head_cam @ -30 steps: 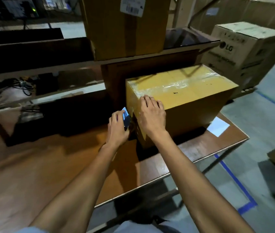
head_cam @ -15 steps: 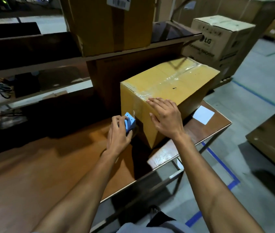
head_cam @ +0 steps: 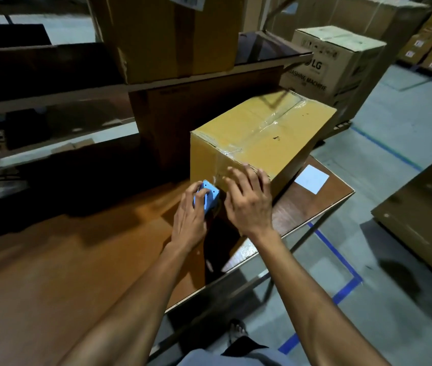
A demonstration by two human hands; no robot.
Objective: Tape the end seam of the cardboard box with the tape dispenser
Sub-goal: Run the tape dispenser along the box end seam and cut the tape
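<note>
A yellow-brown cardboard box [head_cam: 257, 130] stands on the wooden table [head_cam: 77, 260], with clear tape across its top seam and over its near edge. My left hand [head_cam: 189, 217] grips a small blue tape dispenser [head_cam: 207, 198], which is pressed against the box's near end face, low down. My right hand [head_cam: 248, 199] lies flat with spread fingers on the same end face, just right of the dispenser, over the tape strip. The lower part of the end face is hidden behind my hands.
A white paper label [head_cam: 311, 179] lies on the table right of the box. A shelf behind holds a large brown carton [head_cam: 172, 35]. An LG washing-machine carton [head_cam: 339, 67] stands on the floor at the right. Blue lines [head_cam: 339, 252] mark the floor by the table's edge.
The dispenser and my left hand have moved down the box's end face. My right hand slid from the top edge down onto that face. The view has shifted so the box sits further right.
</note>
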